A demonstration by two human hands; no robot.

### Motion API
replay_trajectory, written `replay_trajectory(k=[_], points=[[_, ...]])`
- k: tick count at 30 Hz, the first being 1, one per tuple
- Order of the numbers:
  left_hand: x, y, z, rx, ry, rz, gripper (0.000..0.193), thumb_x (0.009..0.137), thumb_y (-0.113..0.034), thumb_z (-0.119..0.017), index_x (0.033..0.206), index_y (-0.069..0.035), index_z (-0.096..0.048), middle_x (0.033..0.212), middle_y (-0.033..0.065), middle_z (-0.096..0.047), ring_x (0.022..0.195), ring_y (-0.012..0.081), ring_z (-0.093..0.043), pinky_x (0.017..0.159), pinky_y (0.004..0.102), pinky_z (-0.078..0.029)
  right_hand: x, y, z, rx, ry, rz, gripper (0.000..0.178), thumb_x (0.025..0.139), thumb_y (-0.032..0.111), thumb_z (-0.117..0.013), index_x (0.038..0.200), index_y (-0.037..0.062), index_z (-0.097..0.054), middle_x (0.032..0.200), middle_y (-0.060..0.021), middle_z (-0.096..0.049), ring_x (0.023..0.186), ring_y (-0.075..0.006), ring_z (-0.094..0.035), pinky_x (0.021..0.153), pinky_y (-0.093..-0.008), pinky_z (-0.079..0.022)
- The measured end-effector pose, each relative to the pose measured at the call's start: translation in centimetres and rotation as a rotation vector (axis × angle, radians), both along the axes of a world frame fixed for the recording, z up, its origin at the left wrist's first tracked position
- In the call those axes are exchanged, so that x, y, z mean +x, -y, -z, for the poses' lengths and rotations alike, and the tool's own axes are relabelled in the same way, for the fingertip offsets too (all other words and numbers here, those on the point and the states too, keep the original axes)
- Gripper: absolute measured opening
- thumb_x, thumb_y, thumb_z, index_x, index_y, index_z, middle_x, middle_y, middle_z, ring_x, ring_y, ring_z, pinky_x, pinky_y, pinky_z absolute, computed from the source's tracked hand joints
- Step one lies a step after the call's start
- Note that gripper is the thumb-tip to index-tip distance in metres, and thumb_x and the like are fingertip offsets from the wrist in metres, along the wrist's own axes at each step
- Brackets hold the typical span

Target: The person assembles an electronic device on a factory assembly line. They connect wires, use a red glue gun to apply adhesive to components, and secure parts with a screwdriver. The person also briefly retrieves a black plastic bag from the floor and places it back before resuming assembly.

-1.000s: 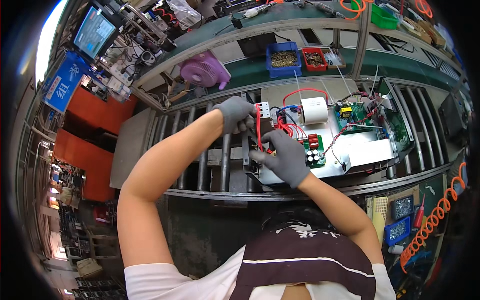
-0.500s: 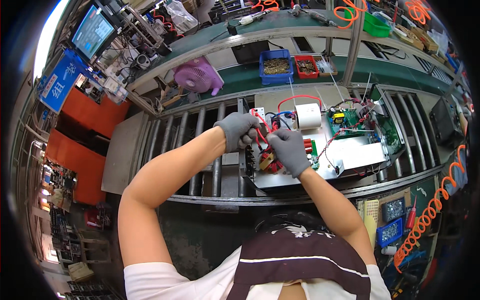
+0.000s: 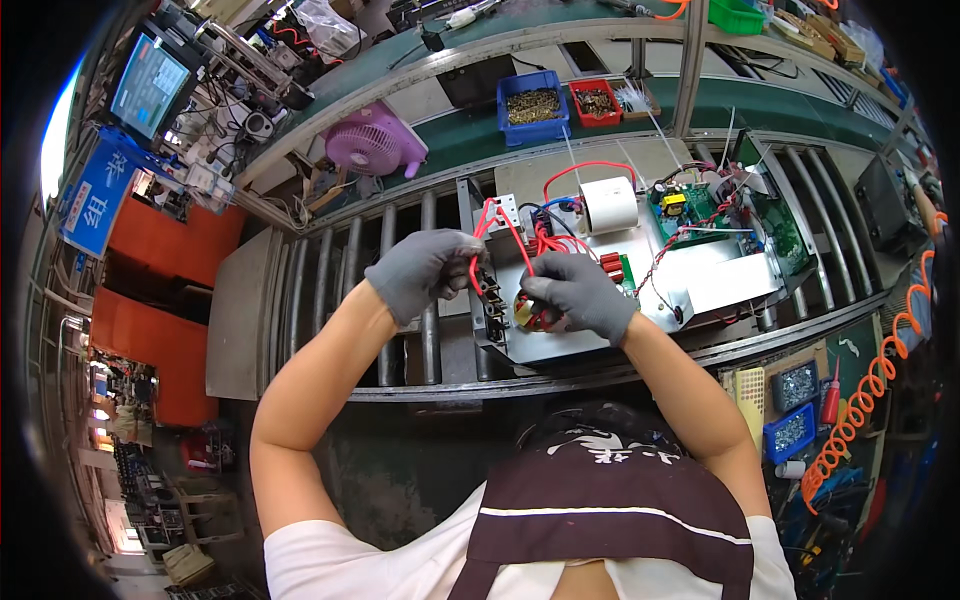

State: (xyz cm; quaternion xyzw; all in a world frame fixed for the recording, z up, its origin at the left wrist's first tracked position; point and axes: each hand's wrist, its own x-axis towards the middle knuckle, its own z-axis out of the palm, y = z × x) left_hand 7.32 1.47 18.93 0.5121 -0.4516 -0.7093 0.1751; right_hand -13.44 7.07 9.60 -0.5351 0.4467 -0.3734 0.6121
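In grey gloves, both hands work at the left end of a metal chassis full of electrical parts. My left hand pinches a red wire just outside the chassis's left side. Lower down, my right hand has its fingers closed on another red wire above a red-wound coil, which the hand partly covers. Both wires rise to a white terminal block. Behind my right hand stand a white cylinder and more red and black wires. A green circuit board lies farther right.
The chassis rests on a roller conveyor. Beyond it are a pink fan, a blue bin of brass-coloured parts and a red bin. At right, an orange coiled hose hangs near small blue trays and a red bottle.
My left hand has moved left and slightly down, away from my right hand, spreading the red wires apart. My right hand has shifted slightly down. The whole view has tilted a little.
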Motion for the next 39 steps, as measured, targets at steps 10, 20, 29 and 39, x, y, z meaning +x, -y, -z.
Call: replay_trajectory(k=[10, 20, 29, 39], points=[[1.4, -1.7, 1.1, -0.231, -0.2, -0.049, 0.026, 0.087, -0.025, -0.055, 0.094, 0.0, -0.056, 0.087, 0.0087, -0.061, 0.075, 0.0121, -0.055, 0.067, 0.0246, -0.045, 2.2, 0.5, 1.9, -0.419, -0.169, 0.05, 0.015, 0.093, 0.013, -0.047, 0.088, 0.001, -0.054, 0.071, -0.0019, -0.052, 0.064, -0.0079, -0.053, 0.058, -0.0246, -0.047], [1.4, -2.9, 2.9, -0.363, -0.23, -0.095, 0.03, 0.09, -0.028, -0.052, 0.1, 0.0, -0.059, 0.093, 0.0077, -0.062, 0.076, 0.0118, -0.054, 0.068, 0.0259, -0.045, 3.7, 0.9, 1.4, -0.493, -0.139, 0.052, 0.015, 0.092, 0.014, -0.048, 0.091, 0.0015, -0.055, 0.076, -0.0047, -0.054, 0.068, -0.0098, -0.052, 0.063, -0.0273, -0.045], [0.8, -3.9, 1.9, -0.426, -0.114, -0.17, 0.027, 0.091, -0.019, -0.046, 0.1, 0.0, -0.062, 0.088, 0.004, -0.063, 0.072, 0.0083, -0.052, 0.065, 0.0237, -0.042, 3.5, -2.4, -0.3, -0.031, 0.246, 0.21, 0.024, 0.083, 0.022, -0.064, 0.091, -0.0001, -0.061, 0.089, -0.0081, -0.064, 0.078, -0.0172, -0.062, 0.067, -0.0297, -0.048], [1.2, -3.9, 3.2, -0.444, -0.111, -0.189, 0.029, 0.091, -0.02, -0.047, 0.104, 0.003, -0.059, 0.091, 0.0073, -0.062, 0.082, 0.0131, -0.057, 0.07, 0.0258, -0.043, 3.0, -1.4, 1.0, -0.505, -0.216, 0.119, 0.016, 0.082, 0.021, -0.065, 0.087, 0.0052, -0.063, 0.081, -0.0096, -0.059, 0.073, -0.0228, -0.058, 0.067, -0.034, -0.045]])
